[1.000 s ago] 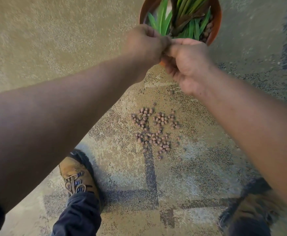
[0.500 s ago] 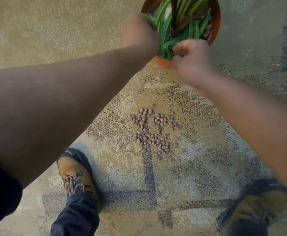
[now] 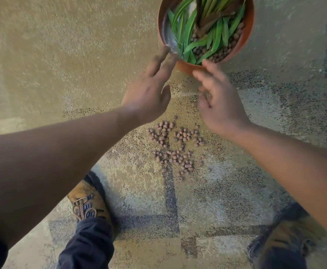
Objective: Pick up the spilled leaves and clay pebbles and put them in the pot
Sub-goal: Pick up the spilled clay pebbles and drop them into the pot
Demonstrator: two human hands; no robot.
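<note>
You're kneeling on a short-pile carpet (image 3: 42, 55), matt and grainy-looking, tan with speckled dark bands. The pot (image 3: 249, 26) looks like smooth terracotta-coloured plastic with a slight sheen (could be glazed clay, hard to tell). The clay pebbles (image 3: 175, 148) are dull, rough and brownish. Leaves (image 3: 188, 28) look waxy green. Your boot (image 3: 87, 199) is scuffed tan suede with woven laces.

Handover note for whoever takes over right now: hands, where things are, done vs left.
Left hand: open, empty, fingertips by the pot rim.
Right hand: open, fingers relaxed, nothing visibly held, just short of the pot.
Green leaves: in the pot, on top of pebbles already there.
Spilled clay pebbles: scattered pile on the carpet between the hands and the shoes.
Done: leaves, none visible on the carpet.
Left: gather the pebbles into the pot.
</note>
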